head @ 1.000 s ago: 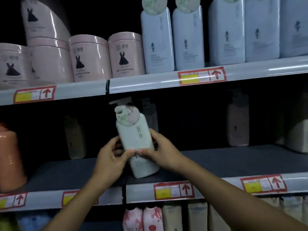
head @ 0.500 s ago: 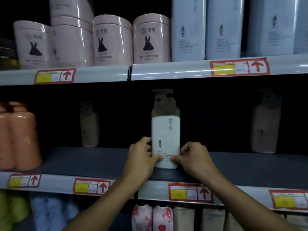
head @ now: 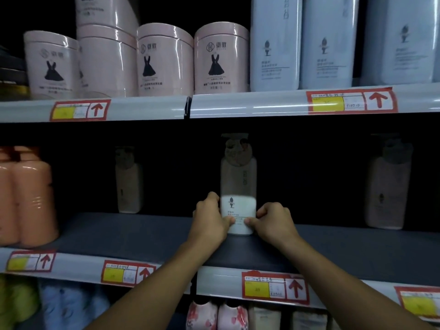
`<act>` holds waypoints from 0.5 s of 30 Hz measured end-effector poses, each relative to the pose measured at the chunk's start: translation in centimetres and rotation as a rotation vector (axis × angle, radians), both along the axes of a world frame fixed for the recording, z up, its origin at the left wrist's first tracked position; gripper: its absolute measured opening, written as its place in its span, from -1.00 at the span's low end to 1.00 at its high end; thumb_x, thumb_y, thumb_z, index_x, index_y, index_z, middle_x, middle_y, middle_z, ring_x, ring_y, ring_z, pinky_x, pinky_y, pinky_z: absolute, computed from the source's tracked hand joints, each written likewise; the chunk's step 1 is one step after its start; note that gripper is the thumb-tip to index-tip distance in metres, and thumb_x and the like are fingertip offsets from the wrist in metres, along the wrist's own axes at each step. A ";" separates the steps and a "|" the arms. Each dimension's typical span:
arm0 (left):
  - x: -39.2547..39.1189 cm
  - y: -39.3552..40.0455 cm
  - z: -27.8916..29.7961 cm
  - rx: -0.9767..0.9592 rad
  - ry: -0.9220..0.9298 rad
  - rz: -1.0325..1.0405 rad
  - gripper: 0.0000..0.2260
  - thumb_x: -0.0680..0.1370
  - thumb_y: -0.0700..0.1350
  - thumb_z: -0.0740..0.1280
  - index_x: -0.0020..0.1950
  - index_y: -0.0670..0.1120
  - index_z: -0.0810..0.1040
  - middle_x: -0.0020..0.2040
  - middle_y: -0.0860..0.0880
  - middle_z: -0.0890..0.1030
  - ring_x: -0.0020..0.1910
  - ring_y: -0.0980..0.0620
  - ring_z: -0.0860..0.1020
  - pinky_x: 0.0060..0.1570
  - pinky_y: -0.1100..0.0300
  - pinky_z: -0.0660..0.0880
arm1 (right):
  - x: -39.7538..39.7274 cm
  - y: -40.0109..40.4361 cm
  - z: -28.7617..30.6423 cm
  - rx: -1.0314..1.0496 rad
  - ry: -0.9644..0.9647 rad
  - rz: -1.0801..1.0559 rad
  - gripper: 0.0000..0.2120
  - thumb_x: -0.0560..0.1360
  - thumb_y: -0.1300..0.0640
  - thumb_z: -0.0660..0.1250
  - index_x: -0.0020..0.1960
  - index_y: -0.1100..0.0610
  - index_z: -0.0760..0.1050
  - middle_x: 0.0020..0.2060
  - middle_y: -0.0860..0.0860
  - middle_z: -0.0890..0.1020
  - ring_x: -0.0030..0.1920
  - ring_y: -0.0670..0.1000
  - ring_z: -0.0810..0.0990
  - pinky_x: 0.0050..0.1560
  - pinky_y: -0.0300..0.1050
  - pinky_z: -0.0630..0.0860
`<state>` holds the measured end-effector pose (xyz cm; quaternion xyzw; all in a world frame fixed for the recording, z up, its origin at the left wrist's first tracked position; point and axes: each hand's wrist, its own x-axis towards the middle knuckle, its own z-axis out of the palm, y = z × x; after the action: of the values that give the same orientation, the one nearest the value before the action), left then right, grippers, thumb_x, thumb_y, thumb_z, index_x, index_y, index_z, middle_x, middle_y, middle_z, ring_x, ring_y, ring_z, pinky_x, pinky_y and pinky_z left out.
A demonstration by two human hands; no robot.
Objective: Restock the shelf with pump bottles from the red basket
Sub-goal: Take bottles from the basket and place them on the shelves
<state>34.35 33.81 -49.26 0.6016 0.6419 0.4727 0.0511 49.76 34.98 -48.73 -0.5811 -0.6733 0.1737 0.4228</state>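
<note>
Your two bare forearms reached up and forward from the lower edge of the view, converging toward the middle. Your left hand [head: 210, 219] had its fingers curled, thumb pointing inward to the right. Your right hand [head: 273, 221] mirrored it, knuckles up, thumb pointing left. The two thumbs lay near each other, apart.

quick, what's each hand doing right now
Left hand: grip closed on the pump bottle, low on its left side.
Right hand: grip closed on the same bottle's right side.
</note>
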 end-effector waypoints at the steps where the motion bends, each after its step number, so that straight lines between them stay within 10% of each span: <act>1: 0.0 0.0 0.1 -0.008 -0.002 0.000 -0.67 0.43 -0.11 0.57 0.07 -0.06 0.48 0.03 -0.05 0.66 0.05 -0.04 0.63 -0.01 0.11 0.58 | 0.0 0.1 0.0 -0.001 0.003 -0.002 -0.74 0.42 0.08 0.56 -0.30 0.09 0.50 -0.20 0.09 0.69 -0.12 0.07 0.67 -0.09 -0.09 0.58; 9: -0.2 -3.1 1.7 -0.022 -0.052 -0.042 -0.32 0.37 -0.05 0.62 0.41 -0.07 0.41 0.12 -0.02 0.56 0.10 -0.04 0.61 0.08 0.04 0.60 | 1.1 -2.9 1.1 0.170 -0.067 -0.013 -0.63 0.55 -0.13 0.36 0.17 0.14 0.56 -0.01 0.06 0.69 0.04 0.09 0.66 0.06 0.04 0.62; 15: 2.1 -9.4 3.7 0.083 -0.161 -0.148 -0.47 0.40 -0.01 0.60 0.30 -0.05 0.51 0.08 0.01 0.63 0.02 0.01 0.65 0.04 0.03 0.63 | 2.7 -9.7 2.2 0.291 -0.130 0.070 -0.62 0.55 -0.19 0.34 0.17 0.07 0.56 -0.10 -0.06 0.65 -0.04 -0.03 0.64 -0.03 -0.09 0.60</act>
<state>36.42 24.43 -45.57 0.6090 0.5694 0.5405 0.1125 52.49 25.32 -46.53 -0.5001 -0.7371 0.0510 0.4516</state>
